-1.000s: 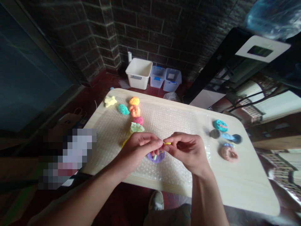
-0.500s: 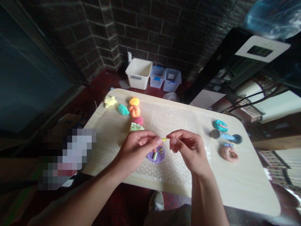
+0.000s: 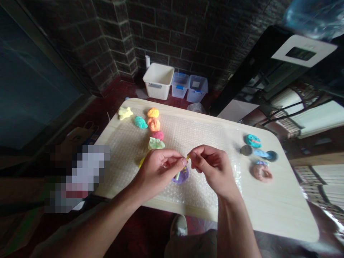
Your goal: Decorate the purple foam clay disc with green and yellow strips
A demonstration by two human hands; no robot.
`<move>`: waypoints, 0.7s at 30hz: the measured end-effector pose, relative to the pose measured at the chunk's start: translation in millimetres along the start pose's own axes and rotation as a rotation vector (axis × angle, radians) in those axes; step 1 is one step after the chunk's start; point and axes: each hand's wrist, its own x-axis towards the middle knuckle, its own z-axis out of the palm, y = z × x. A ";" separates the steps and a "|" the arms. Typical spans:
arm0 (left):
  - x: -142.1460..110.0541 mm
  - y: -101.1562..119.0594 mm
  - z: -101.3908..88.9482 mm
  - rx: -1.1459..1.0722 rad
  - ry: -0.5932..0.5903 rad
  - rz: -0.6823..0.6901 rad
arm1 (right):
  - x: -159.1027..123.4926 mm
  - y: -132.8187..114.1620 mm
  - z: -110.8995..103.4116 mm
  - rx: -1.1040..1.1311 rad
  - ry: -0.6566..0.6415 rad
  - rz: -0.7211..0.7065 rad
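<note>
The left hand (image 3: 158, 172) and the right hand (image 3: 216, 168) were raised over the near part of the desk (image 3: 285, 211), facing each other, and a very small yellow piece (image 3: 188, 157) was pinched between their fingertips. Thumb and forefinger of each hand were closed on it, one at each end; how strongly each one pressed, I cannot tell. Such a light hold was probably chosen because the piece was thin and looked soft, like modelling clay, so a full grip could flatten it. Under the fingers, slightly toward the left hand, lay a purple disc (image 3: 184, 175), partly covered by this hand, with a pale green stick (image 3: 177, 175) and tiny yellow bits on it. Being so near, it was perhaps placed there for easy reach. The disc rested on bubble wrap (image 3: 199, 139), which possibly protected the soft shapes from sticking to the wood. Beyond the left hand, a yellow lump (image 3: 153, 113), an orange lump (image 3: 154, 124), a crimson lump (image 3: 158, 135) and a pale green shape (image 3: 156, 143) formed a close row, with a teal lump (image 3: 140, 122) and a pale yellow star-like shape (image 3: 125, 113) to the left of it. Well apart, to the right of the right hand, were a teal round shape (image 3: 253, 141), a blue bar with dark round ends (image 3: 260, 153) and a pinkish ring (image 3: 262, 173).
</note>
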 end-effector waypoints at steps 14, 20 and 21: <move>2.9 -0.9 -10.8 0.319 0.196 0.096 | 7.6 34.8 -8.7 -0.231 -0.224 0.200; 1.9 -9.6 -11.0 0.774 0.146 0.159 | 9.0 40.7 -9.5 -0.347 -0.229 0.269; 1.8 -11.1 -11.1 0.811 0.127 0.169 | 9.0 41.7 -9.8 -0.356 -0.227 0.269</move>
